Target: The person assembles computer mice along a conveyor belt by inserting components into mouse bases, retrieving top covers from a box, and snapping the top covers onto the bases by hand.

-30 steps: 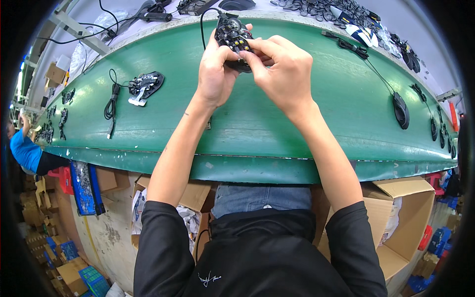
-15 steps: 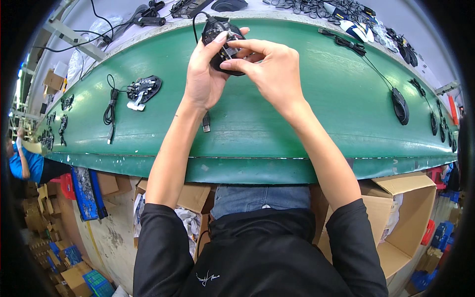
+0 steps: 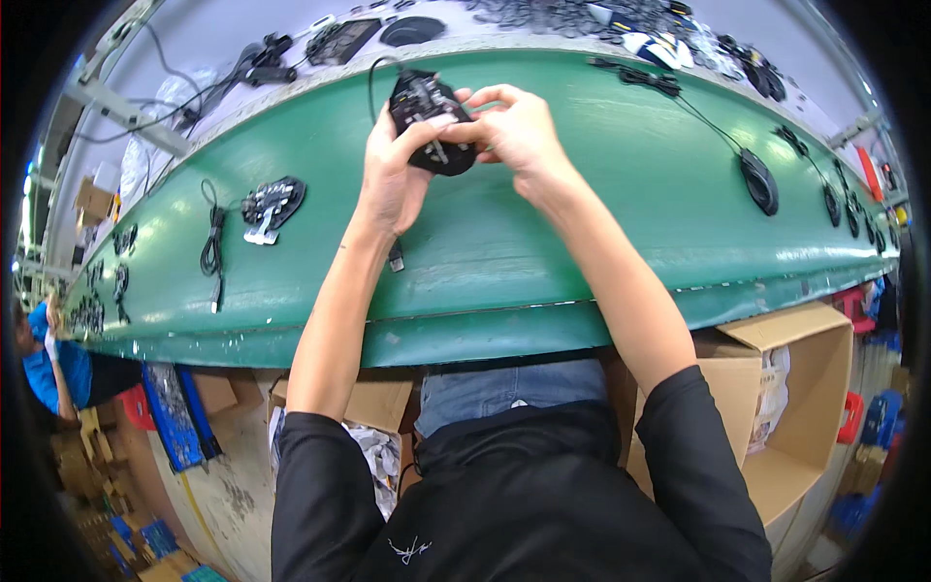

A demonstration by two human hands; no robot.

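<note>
An opened computer mouse (image 3: pixel 427 102), its inner circuit parts bare and its cable looping off the far end, is held above the green belt. My left hand (image 3: pixel 393 179) is closed round its left side and near end, thumb lying over the parts. At the mouse's right edge, my right hand (image 3: pixel 524 141) has its fingers bent and closed on the rim; what the fingertips pinch there is partly hidden. The cable's plug (image 3: pixel 396 258) shows on the belt beside my left wrist.
Another opened mouse (image 3: pixel 273 206) with a coiled cable (image 3: pixel 211 242) lies left on the green belt (image 3: pixel 543 252). A whole black mouse (image 3: pixel 758 181) lies right, several more beyond. Cardboard boxes (image 3: pixel 805 417) stand below the belt. A person in blue (image 3: pixel 58 373) is far left.
My right hand has shifted from over the inner parts to the mouse's right edge. The mouse has turned slightly and sits a little lower in view. The whole view has tilted somewhat.
</note>
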